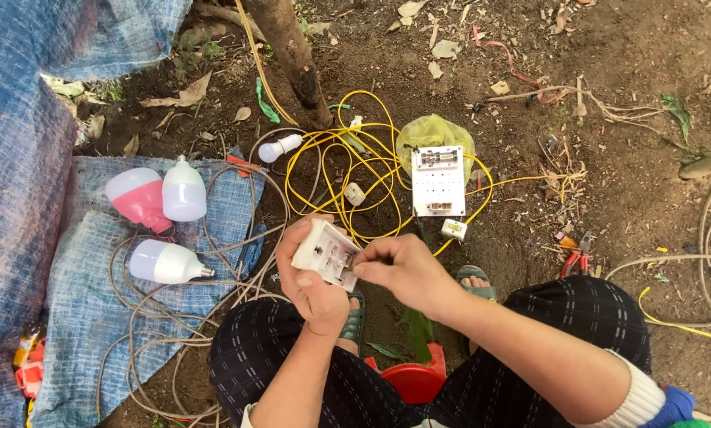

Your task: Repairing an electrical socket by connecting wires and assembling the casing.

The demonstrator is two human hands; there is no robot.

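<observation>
Over the knees: left hand (312,277) grips white switch box (326,254); right hand (407,273) pinches at its open back.
Done: box opened.
Left: yellow wire (371,170) unattached; panel (438,181) on ground.

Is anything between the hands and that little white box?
No, nothing visible. The left hand already holds the white switch box, and the right hand has its fingers pinching at the box's edge. The yellow wire lies on the ground beyond.
</observation>
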